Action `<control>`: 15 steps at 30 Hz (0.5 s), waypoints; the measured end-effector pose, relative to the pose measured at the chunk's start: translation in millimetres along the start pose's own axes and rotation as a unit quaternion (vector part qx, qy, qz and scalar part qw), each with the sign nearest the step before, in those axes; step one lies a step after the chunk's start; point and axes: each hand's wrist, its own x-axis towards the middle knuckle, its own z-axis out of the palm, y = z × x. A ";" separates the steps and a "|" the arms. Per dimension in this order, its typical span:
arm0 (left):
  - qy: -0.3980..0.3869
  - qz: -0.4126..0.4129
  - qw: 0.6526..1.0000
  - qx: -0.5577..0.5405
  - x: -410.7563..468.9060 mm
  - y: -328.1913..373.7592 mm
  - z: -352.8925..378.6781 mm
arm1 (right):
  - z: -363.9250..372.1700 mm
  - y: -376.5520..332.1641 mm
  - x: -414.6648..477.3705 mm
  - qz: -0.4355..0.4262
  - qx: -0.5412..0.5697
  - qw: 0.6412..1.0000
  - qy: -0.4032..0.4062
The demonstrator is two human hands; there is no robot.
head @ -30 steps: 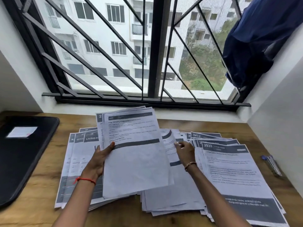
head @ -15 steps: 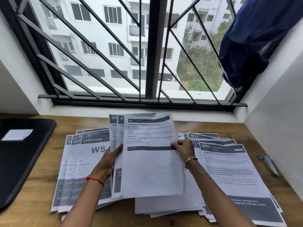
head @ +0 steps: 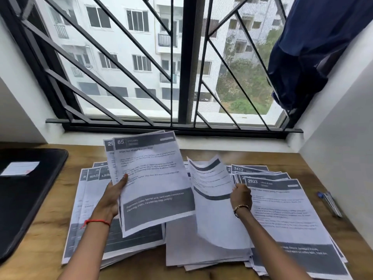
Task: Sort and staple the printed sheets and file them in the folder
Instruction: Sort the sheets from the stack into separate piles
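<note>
My left hand (head: 113, 201) holds a small bunch of printed sheets (head: 153, 178) raised above the desk, the top one headed 85. My right hand (head: 241, 197) grips the edge of a single curled sheet (head: 212, 190) and holds it over the middle pile (head: 193, 251). A left pile (head: 90, 182) with headings such as LIVING lies under my left arm. A right pile (head: 286, 215), topped by a sheet numbered 2933, fans out beside my right arm. The black folder (head: 26, 199) lies shut at the desk's left edge.
A blue-capped pen (head: 329, 203) lies near the right wall. The wooden desk (head: 60, 229) is boxed in by the window ledge behind and white walls on both sides. A dark blue cloth (head: 314, 49) hangs at the upper right of the barred window.
My right hand has pulled the top sheet off the bunch and carried it right and down toward the middle pile. The sheet headed 85 now shows on top in my left hand.
</note>
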 end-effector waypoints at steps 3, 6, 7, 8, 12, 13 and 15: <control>0.012 0.018 1.000 -0.012 1.0 9.9 -7.8 | 5.0 4.9 -2.1 -0.012 -0.022 0.999 -0.028; 0.010 0.023 1.000 -0.008 0.3 15.3 -9.2 | 10.3 2.0 -3.1 -0.036 -0.023 0.996 -0.075; 0.000 0.026 1.000 -0.008 0.9 14.2 -8.4 | 13.4 1.6 -2.6 -0.049 -0.022 0.994 -0.092; -0.009 0.028 1.000 -0.011 -0.3 12.9 -4.9 | 14.1 -1.5 -4.6 -0.063 -0.021 0.992 -0.105; -0.044 0.024 0.999 0.003 -5.6 0.6 17.8 | 8.9 -25.4 -13.7 -0.110 0.100 0.988 -0.049; -0.046 0.024 0.999 0.010 -5.7 -3.9 22.9 | 4.0 -33.7 -14.6 -0.096 0.172 0.979 -0.056; -0.046 0.020 0.998 0.029 -8.8 -12.3 34.2 | -7.9 -50.8 -17.1 -0.036 0.319 0.938 -0.134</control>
